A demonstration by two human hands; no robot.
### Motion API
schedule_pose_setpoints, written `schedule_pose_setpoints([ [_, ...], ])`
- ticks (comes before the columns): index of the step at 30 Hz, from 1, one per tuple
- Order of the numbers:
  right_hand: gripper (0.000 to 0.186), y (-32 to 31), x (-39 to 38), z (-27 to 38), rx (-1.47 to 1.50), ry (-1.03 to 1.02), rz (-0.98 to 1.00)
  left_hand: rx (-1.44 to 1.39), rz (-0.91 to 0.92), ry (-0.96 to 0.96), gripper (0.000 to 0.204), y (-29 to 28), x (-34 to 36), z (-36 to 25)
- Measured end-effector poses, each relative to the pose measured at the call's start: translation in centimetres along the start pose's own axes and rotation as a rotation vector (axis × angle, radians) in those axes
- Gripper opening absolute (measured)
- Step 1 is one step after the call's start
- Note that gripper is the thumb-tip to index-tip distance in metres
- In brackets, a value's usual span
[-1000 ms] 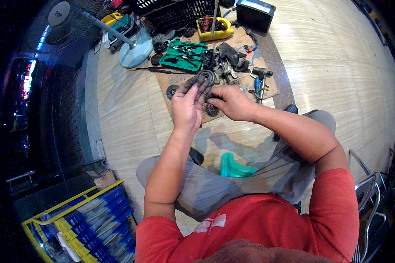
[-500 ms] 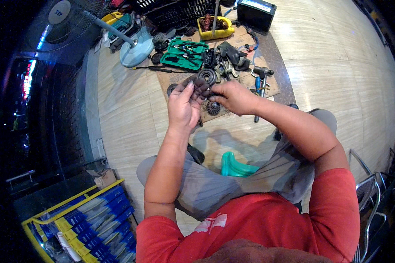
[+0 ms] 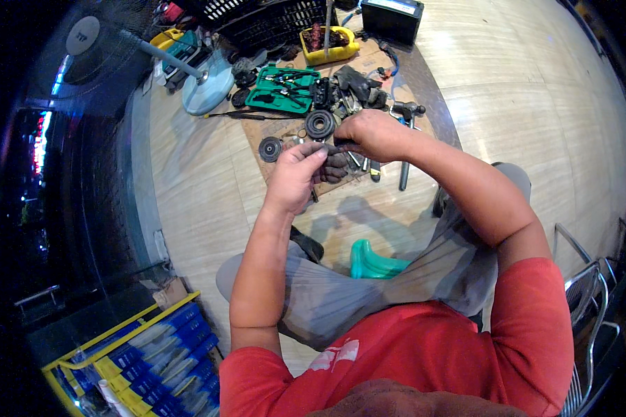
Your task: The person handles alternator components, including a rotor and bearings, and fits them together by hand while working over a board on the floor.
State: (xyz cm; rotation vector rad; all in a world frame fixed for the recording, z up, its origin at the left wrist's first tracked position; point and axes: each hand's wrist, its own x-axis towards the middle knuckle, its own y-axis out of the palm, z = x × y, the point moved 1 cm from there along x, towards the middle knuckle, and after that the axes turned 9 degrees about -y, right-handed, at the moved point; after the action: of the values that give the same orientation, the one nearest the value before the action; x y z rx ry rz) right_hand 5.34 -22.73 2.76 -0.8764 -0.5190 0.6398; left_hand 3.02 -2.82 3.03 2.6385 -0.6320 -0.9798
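Note:
My left hand (image 3: 301,174), its fingertips blackened with grease, is curled with the thumb pressed toward the fingers. Close to it, my right hand (image 3: 374,135) is closed in a pinch, and the fingertips of both hands nearly meet. Something small and dark seems to be between them, too small to name. Just beyond the hands lies a round black bearing-like part (image 3: 319,124). A dark grooved disc (image 3: 270,149) rests left of it on the cardboard sheet (image 3: 257,128).
A green tool case (image 3: 283,90) lies open with pliers inside. Right of my hands are a hammer (image 3: 407,149) and dark gloves (image 3: 358,85). Behind stand a yellow cut-open container (image 3: 334,52), a black battery (image 3: 391,21), a black crate (image 3: 257,28) and a fan's base (image 3: 209,90).
My left hand has turned from an open palm to curled fingers and thumb. The toothed gear seen below my hands is now hidden behind my left hand. The view has shifted slightly.

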Motion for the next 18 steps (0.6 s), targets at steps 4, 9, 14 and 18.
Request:
schedule_pose_setpoints([
  [4,0.015,0.2,-0.1,-0.1,-0.038,0.013,-0.017,0.268,-0.086,0.028,0.021,0.5,0.2,0.5],
  [9,0.015,0.2,0.1,-0.1,-0.077,0.072,-0.027,0.560,-0.207,0.078,0.021,0.8,0.6,1.0],
  [14,0.016,0.2,0.0,0.5,-0.036,0.099,-0.067,0.832,-0.377,0.187,0.024,0.9,0.6,1.2],
  [18,0.020,0.8,0.0,1.6,0.065,0.171,-0.146,0.745,-0.481,0.164,0.025,0.5,1.2,1.7],
])
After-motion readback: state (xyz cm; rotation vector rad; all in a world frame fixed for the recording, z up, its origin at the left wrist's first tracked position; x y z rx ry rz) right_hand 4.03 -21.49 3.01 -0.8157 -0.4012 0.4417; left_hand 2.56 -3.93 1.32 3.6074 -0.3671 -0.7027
